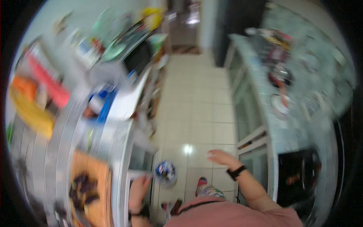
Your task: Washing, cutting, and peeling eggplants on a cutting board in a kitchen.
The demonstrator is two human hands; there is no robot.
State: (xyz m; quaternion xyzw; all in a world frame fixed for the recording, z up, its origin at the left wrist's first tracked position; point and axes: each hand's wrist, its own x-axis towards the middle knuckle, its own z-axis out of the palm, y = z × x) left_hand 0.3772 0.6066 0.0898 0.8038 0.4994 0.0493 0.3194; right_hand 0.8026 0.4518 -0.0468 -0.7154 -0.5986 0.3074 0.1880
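Note:
My left hand (139,188) is beside the front edge of the left counter (119,159), by the cabinet below it. Blur hides whether its fingers touch the pale edge there or hold anything. To its left lies a wooden cutting board (96,161) bearing several dark purple food pieces (85,188), too smeared to name. Over the tiled floor, my right hand (222,157) hangs in front of me with a black band (236,172) at the wrist. Nothing shows in it, and its fingers look loosely spread. The right cabinet (252,167) is nearest to it.
A round blue-and-white container (166,171) stands on the floor by the left cabinet. A black cooktop (297,173) sits in the right counter, with a red-handled pan (280,76) farther back. A white board (129,99) juts from the left counter. The tiled aisle (195,113) leads to a doorway.

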